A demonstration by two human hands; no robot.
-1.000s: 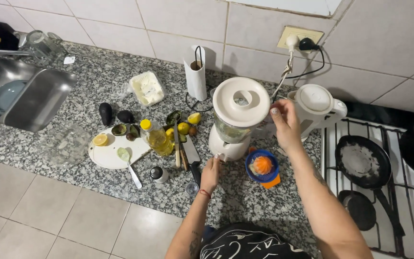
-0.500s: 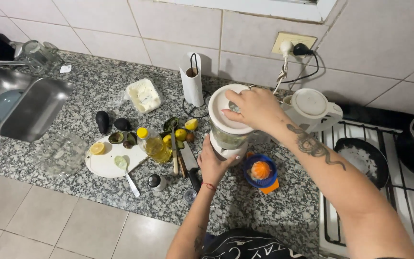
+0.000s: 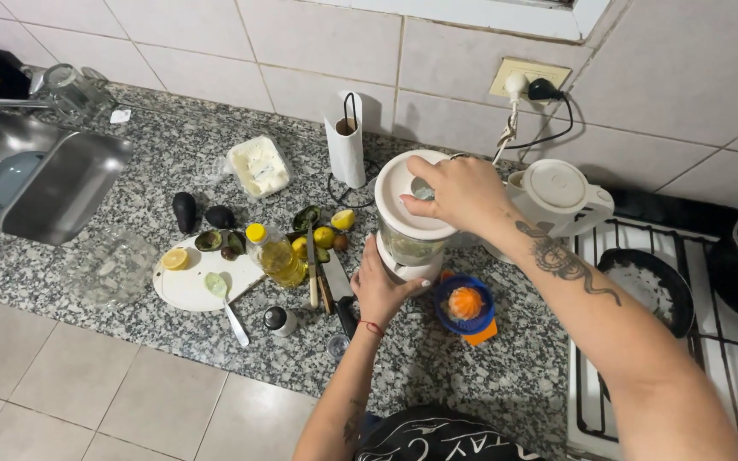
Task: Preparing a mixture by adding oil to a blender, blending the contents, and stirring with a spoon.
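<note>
Nearest the viewer, just before the blender (image 3: 410, 224), the left hand (image 3: 382, 290) is seen wrapped around the blender's white base, bracing it on the granite counter (image 3: 172, 162). On top of the blender, the right hand (image 3: 461, 189) is laid over the lid (image 3: 403, 201), fingers curled down onto its centre cap; whether the cap is pinched or merely pressed cannot be told. Pale green contents are visible through the jar. The lid is best seated by pressing squarely downward while the base is held firm, so that the jar is not tipped. Left of the blender, a knife (image 3: 335, 286), an oil bottle (image 3: 273, 253) and a white board (image 3: 198, 282) with a spoon (image 3: 225, 299) are laid out, with avocados (image 3: 200, 213) beyond them. Right of the blender sit a blue juicer (image 3: 465, 306) and a white kettle (image 3: 561, 195). Behind the blender, a paper-towel roll (image 3: 346, 141) stands against the tiled wall, and cords are plugged into the socket (image 3: 530, 84).
</note>
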